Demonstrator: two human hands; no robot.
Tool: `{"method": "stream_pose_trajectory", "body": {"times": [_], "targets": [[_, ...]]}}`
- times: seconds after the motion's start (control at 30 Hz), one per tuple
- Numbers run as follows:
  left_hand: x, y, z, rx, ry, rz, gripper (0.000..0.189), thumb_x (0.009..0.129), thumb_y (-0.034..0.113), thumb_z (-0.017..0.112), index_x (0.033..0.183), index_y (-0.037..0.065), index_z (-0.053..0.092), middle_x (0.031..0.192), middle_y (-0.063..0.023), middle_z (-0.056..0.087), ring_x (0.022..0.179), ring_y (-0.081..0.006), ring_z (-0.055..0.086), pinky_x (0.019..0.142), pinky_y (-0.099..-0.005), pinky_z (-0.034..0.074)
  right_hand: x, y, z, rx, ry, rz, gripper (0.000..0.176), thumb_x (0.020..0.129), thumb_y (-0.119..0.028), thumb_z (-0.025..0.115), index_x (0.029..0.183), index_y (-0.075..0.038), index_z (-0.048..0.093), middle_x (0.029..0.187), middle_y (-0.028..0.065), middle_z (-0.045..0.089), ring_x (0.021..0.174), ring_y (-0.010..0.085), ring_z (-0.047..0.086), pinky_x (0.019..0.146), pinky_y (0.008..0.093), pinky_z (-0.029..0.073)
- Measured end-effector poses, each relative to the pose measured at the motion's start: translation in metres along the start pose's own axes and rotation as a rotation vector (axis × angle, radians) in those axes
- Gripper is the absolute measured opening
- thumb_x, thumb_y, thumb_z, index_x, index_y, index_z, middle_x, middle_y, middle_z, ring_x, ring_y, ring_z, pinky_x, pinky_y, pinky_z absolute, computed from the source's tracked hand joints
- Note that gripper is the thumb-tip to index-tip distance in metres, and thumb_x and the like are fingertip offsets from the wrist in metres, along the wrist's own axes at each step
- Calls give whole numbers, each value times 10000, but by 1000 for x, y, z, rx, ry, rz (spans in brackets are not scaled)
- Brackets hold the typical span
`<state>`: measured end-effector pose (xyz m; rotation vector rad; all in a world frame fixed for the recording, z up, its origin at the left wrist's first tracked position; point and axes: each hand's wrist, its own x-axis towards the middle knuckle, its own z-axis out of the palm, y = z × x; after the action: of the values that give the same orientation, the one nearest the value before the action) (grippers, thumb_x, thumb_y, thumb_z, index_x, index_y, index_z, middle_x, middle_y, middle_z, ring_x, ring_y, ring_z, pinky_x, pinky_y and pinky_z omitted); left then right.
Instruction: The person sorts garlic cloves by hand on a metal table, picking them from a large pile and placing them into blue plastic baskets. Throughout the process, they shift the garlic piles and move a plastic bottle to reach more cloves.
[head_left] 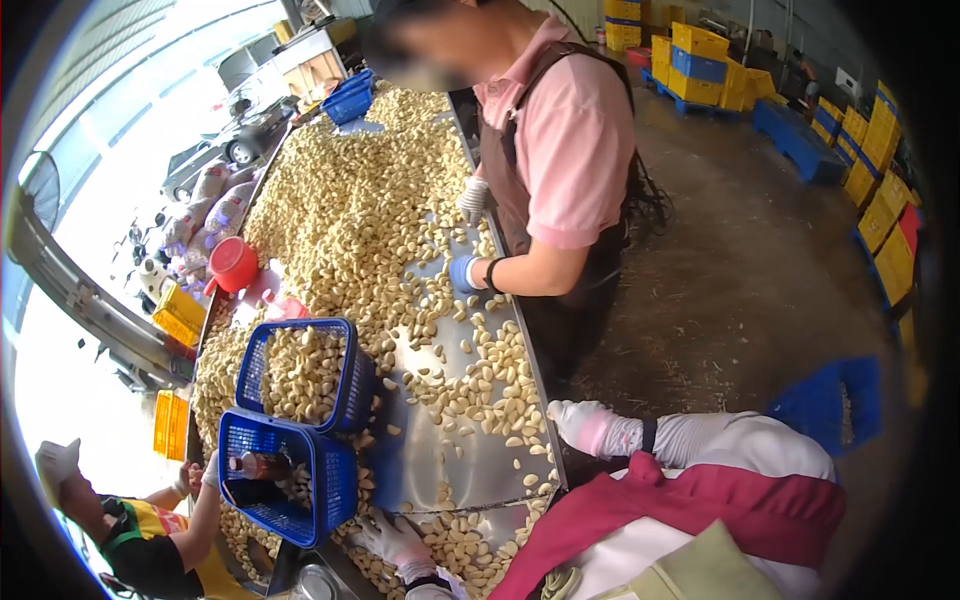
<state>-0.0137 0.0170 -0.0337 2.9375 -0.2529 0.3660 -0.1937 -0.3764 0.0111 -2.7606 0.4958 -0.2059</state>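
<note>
My left hand point(395, 542), in a white glove, lies with fingers spread on pale cream, oval, clam-like pieces point(465, 540) at the near end of a metal table point(430, 475). Just above that hand is a blue plastic basket point(340, 490) with a bottle with a reddish-brown label point(258, 466) and some pieces inside. My right hand point(585, 427), gloved in white with a pink band, is at the table's right edge. Its fingers look curled together, and whatever they may hold is hidden. Scattered pieces point(505, 380) lie on the metal near it.
A second blue basket point(365, 390) full of pieces adjoins the first. Across the table, a co-worker in a pink shirt point(575, 130) works with gloved hands; another person point(130, 530) is at lower left. A red scoop point(233, 263) rests by the left edge. Yellow crates point(700, 42) stand behind.
</note>
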Motion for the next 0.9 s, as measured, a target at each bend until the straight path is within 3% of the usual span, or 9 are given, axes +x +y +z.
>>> {"method": "stream_pose_trajectory", "body": {"times": [0.13,0.2,0.27,0.33,0.47,0.53,0.67,0.8,0.9], "targets": [[0,-3,4,16,-37,-35,486,915,293,591,1355,87,615,1500,-239,477,1345,-444,462,1139,-548,364,11,-2,-9,-221,-189,-35,167,944,-203,618,987,-44,588,865,93,745,738,268,753,541,439,577],[-1,-4,7,13,-18,-6,491,917,296,591,1366,98,613,1511,-244,469,1349,-445,459,1144,-545,356,29,15,13,-496,-937,0,246,862,-175,722,1088,-79,705,1013,84,775,855,282,772,631,444,609],[-4,-3,1,-26,-46,-49,500,919,305,593,1377,104,608,1520,-248,462,1358,-447,452,1147,-548,349,-7,107,125,-461,-1157,90,264,791,-126,781,1054,-124,801,1196,104,750,1073,317,736,810,446,613],[-1,-1,6,9,-48,-57,508,923,318,593,1385,106,602,1518,-254,461,1362,-449,446,1144,-548,352,-11,106,88,-282,-1040,199,266,844,-216,740,1077,-97,787,1150,113,760,1070,322,733,836,460,602],[0,34,-10,10,-119,-159,617,885,354,643,1441,104,546,1517,-248,455,1380,-434,433,1154,-555,334,42,70,-26,28,-922,-277,342,950,-358,589,1014,-57,740,973,177,736,918,345,717,799,465,570],[-7,71,-23,-122,-309,55,704,844,408,693,1457,105,527,1508,-239,456,1410,-448,392,1170,-575,299,74,29,-75,315,-938,-224,301,973,-318,568,1076,-66,697,908,187,713,879,359,695,817,460,551],[-46,166,-46,-286,-466,959,616,803,382,725,1345,119,593,1446,-161,511,1363,-446,425,1125,-580,345,151,-26,-69,344,-777,-626,474,873,-358,675,1270,-98,663,1088,159,736,1016,337,702,898,454,560],[-47,198,-21,-418,-348,1161,493,822,302,703,1282,147,619,1421,-136,527,1316,-408,466,1093,-559,376,248,-22,-25,-530,-789,-404,725,740,-406,822,1364,-122,584,1179,172,671,1117,330,651,931,451,541],[-43,185,-15,-421,-312,1058,437,807,223,692,1235,152,639,1388,-137,540,1266,-380,498,1046,-553,409,238,29,68,-501,-733,-749,272,722,-325,813,898,-118,807,888,110,766,823,268,730,685,422,593]]}}
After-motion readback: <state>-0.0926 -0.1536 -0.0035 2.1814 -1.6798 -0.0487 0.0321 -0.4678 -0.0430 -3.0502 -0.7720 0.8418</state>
